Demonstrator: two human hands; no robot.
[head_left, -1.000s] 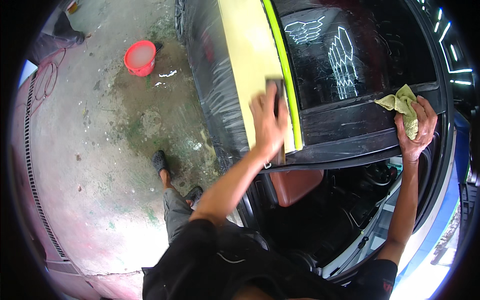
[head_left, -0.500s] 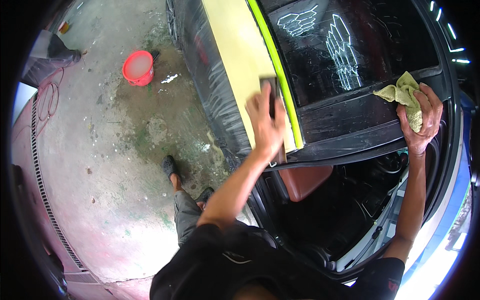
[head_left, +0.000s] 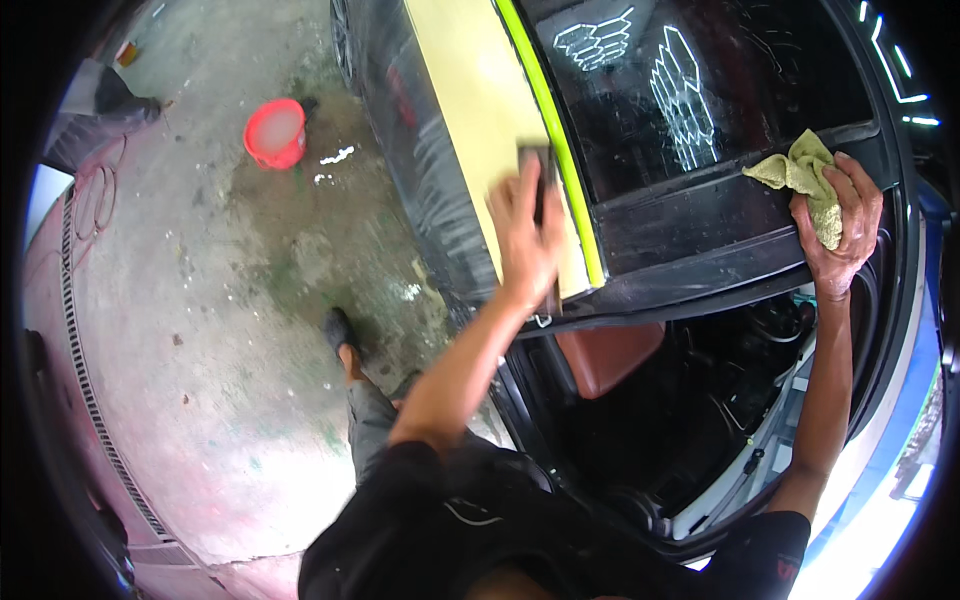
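My left hand [head_left: 525, 235] is closed around a long dark sanding block [head_left: 537, 158], slightly smeared by motion. The block lies lengthwise on the pale yellow section of a car door panel [head_left: 465, 75], close beside a bright yellow-green strip [head_left: 562, 150] along the window's lower side. Over at the right, my right hand [head_left: 848, 225] grips a crumpled yellow-green cloth [head_left: 803, 172] and rests on the black door trim by the window frame. A dark, shiny window [head_left: 740, 80] with light reflections lies between the two hands.
A red bucket [head_left: 275, 150] of cloudy liquid stands on the wet, stained floor [head_left: 250, 370]. The door is open, showing a brown seat [head_left: 610, 358] inside. A floor drain grate [head_left: 90, 390] and a coiled hose [head_left: 98, 205] lie at the left.
The left hand and sanding block have shifted slightly left along the yellow panel. My right hand stays on the trim with the cloth. The whole view has moved a little.
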